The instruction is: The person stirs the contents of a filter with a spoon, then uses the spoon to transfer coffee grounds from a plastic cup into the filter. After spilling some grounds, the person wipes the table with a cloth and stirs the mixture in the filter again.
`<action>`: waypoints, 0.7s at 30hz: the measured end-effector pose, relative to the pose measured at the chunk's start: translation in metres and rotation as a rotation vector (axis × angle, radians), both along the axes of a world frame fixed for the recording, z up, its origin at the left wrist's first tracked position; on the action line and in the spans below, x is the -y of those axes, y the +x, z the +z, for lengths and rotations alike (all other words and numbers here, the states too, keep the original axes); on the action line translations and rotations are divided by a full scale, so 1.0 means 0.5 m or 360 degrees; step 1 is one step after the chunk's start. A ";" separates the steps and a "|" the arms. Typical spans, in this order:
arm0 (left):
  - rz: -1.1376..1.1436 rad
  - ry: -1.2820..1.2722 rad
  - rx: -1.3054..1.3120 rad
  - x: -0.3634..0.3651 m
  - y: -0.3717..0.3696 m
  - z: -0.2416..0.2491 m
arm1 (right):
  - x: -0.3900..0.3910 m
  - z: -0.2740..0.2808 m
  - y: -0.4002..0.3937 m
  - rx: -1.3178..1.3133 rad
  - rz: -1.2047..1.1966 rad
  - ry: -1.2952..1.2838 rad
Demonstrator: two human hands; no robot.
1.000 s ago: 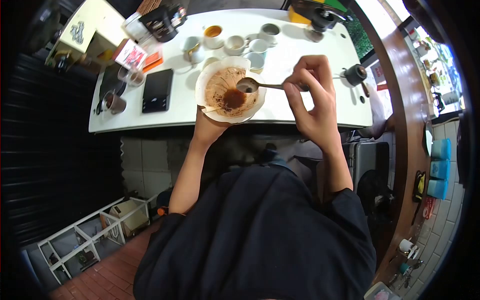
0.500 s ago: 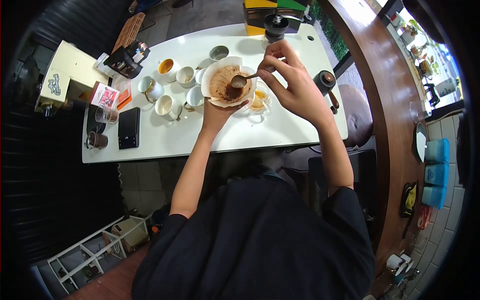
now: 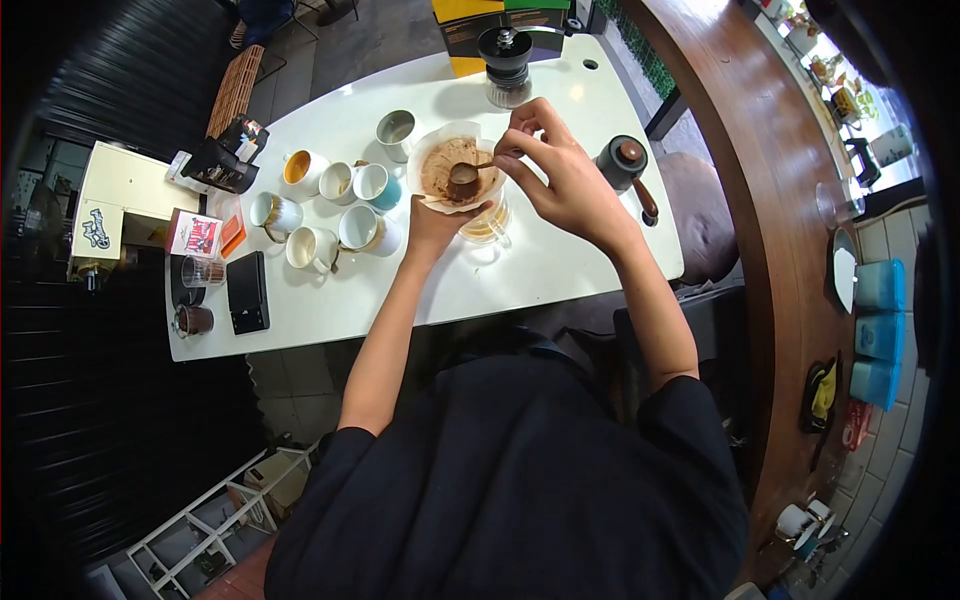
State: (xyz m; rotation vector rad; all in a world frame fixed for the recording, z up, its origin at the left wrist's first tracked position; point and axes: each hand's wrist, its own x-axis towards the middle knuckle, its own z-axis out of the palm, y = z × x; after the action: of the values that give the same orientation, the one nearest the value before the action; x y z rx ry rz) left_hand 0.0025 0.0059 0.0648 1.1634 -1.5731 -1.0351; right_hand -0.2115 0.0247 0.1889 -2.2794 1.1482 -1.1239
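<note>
Paper filter [image 3: 437, 160]: from my remote post I have it clamped from below in the left hand [image 3: 434, 228], presumably for steadiness; right hand [image 3: 560, 182] pinches the spoon [image 3: 464, 173], its bowl inside the filter, left of that pinch.

Black corrugated wall [image 3: 120, 390]; pale tiles [image 3: 885, 455]

Three blue containers [image 3: 877, 335] sit in a row. One flat black device [image 3: 248, 291] lies on the white table [image 3: 545, 268].
</note>
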 end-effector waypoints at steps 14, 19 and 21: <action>0.0060 0.0077 0.0000 -0.013 -0.001 -0.032 | 0.009 -0.026 0.006 -0.0087 -0.0003 -0.0027; 0.0060 0.0102 -0.0088 -0.014 -0.001 -0.046 | -0.021 -0.020 0.005 0.0036 0.0022 -0.0008; 0.0072 0.0104 -0.0267 -0.018 -0.006 -0.046 | -0.032 -0.017 0.009 0.0048 0.0019 -0.0009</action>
State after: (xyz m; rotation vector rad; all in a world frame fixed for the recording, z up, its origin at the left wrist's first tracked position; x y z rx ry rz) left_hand -0.0005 0.0149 0.0419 1.1204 -1.3850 -1.1311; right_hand -0.2071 0.0406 0.1802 -2.2628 1.1199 -1.1540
